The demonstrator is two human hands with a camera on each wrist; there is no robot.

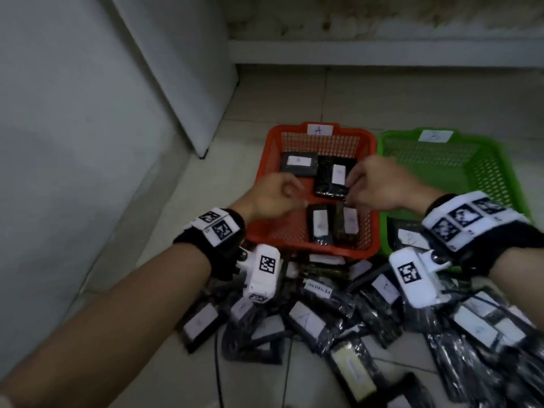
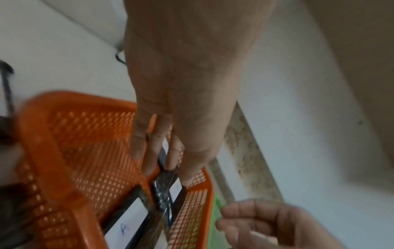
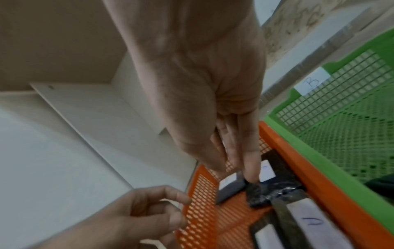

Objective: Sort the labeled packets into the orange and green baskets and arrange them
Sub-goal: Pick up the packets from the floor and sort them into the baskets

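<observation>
- orange basket [image 1: 316, 134], tagged A, sits centre frame in head view; green basket [image 1: 497, 160], tagged B, touches it on the right
- four black labeled packets lie flat in the orange basket: two across the top row, two side by side at lower right
- right hand [image 1: 379, 184] is over the orange basket's right side, fingers pointing down; right wrist view shows a fingertip [image 3: 251, 175] pressing on the upper-right packet [image 1: 332, 176] near its label. Thumb hidden, so can't tell if it's a pinch or just a press
- left hand [image 1: 273, 195] hovers over the basket's left side, fingers loosely curled, holding nothing
- one packet [image 1: 407, 238] shows at the green basket's lower left corner, mostly hidden by the right wrist
- loose pile of packets [image 1: 338, 313] covers the floor tiles across the bottom of the frame, below both baskets
</observation>
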